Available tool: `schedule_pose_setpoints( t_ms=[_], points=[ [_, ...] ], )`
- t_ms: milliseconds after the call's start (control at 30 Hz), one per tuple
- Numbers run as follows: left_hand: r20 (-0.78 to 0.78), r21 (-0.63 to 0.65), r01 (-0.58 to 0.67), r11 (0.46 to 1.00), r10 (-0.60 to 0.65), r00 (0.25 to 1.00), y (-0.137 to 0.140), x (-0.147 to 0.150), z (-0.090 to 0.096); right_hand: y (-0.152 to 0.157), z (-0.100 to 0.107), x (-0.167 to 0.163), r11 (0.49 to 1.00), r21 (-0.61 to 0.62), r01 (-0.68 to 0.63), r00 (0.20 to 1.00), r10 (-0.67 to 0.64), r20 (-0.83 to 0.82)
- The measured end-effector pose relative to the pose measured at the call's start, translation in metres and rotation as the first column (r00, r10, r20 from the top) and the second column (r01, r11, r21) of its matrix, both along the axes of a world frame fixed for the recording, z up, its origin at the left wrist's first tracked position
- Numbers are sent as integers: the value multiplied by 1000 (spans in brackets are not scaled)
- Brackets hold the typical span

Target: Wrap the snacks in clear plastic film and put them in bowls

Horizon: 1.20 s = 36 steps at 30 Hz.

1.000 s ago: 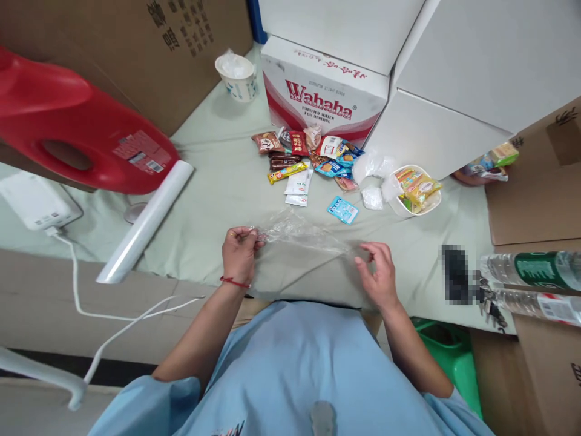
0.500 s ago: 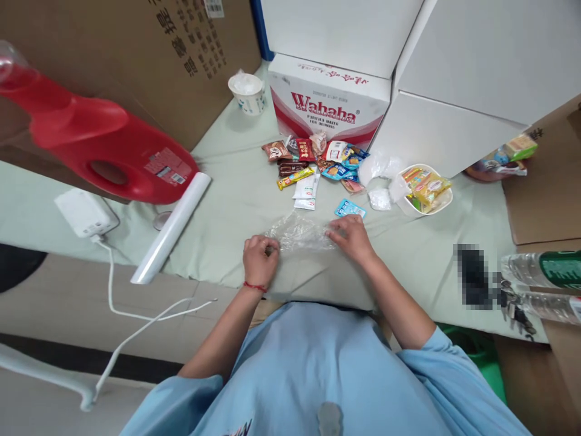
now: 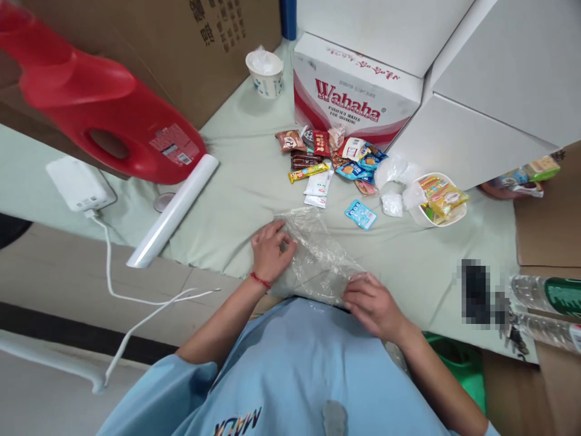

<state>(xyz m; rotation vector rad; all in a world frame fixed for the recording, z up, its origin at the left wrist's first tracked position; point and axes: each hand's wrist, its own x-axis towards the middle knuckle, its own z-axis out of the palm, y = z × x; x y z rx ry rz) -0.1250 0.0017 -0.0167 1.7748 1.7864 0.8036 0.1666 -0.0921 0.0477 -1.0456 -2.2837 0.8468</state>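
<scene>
A crinkled sheet of clear plastic film (image 3: 320, 254) lies spread at the front of the cloth-covered surface, between my two hands. My left hand (image 3: 271, 251), with a red string on its wrist, pinches the film's left side between thumb and finger. Closer to my body, my right hand (image 3: 374, 304) has its fingers closed on the film's lower right edge. I cannot tell whether the film is a bag or a single sheet. Just beyond it lies a small blue packet (image 3: 361, 214), touched by neither hand.
Snack packets (image 3: 320, 143) are heaped before a Wahaba-style water carton (image 3: 354, 103). To their right stands a white tub (image 3: 445, 218) of packets. On the left are a red jug (image 3: 149, 145), a white roll (image 3: 175, 209) and a power bank (image 3: 80, 184). Bottles (image 3: 544, 330) lie far right.
My right hand has drawn toward my body, pulling the film out wider and closer to me. My left hand still holds its side. The view has shifted slightly.
</scene>
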Motion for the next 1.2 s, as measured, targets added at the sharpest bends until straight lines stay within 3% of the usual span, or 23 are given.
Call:
schedule_pose_setpoints(
  t_ms=[100, 200, 300, 400, 467, 633, 700, 767, 833, 933, 1000, 1033, 1100, 1200],
  points=[
    [-88, 4, 108, 994, -108, 990, -8, 8, 0, 20, 7, -12, 956, 106, 272, 962, -273, -8],
    [-174, 1, 172, 985, -169, 970, -14, 13, 1, 46, -5, -34, 879, 165, 448, 876, -468, 114],
    [-240, -34, 213, 976, -215, 947, -17, 14, 5, 76, -21, -47, 836, 141, 530, 791, -548, 274],
    [-307, -87, 234, 968, -250, 918, -17, 11, 10, 102, -28, -36, 825, 56, 562, 751, -538, 384],
    [-336, -110, 238, 965, -262, 905, -19, 9, 13, 113, -32, -20, 787, -38, 616, 754, -576, 316],
    [-362, -80, 264, 961, -275, 891, -27, 4, 12, 108, -50, 13, 577, -404, 710, 643, -765, 37],
    [-373, -60, 259, 964, -262, 890, -34, 1, 10, 98, -54, 18, 524, -429, 736, 579, -816, -3],
    [-382, -49, 247, 968, -247, 890, -44, -2, 8, 87, -49, 19, 499, -339, 798, 524, -852, -21],
    [-391, -36, 244, 969, -239, 889, -54, -8, 7, 77, -36, 16, 539, -195, 820, 542, -839, -42],
    [-411, 5, 225, 974, -203, 889, -64, -18, 16, 67, -13, 3, 760, -75, 645, 761, -648, -31],
    [-439, 60, 188, 980, -144, 887, -64, -24, 31, 63, -6, -8, 893, -109, 436, 899, -436, 29],
    [-449, 99, 180, 979, -118, 886, -60, -26, 40, 61, -7, -14, 931, -135, 338, 941, -332, 62],
    [-449, 179, 227, 957, -126, 884, -48, -24, 60, 58, -14, -24, 970, -152, 187, 979, -172, 108],
    [-426, 210, 473, 856, -356, 832, -16, -6, 77, 52, -29, -33, 995, -89, 49, 991, -38, 125]
  ],
)
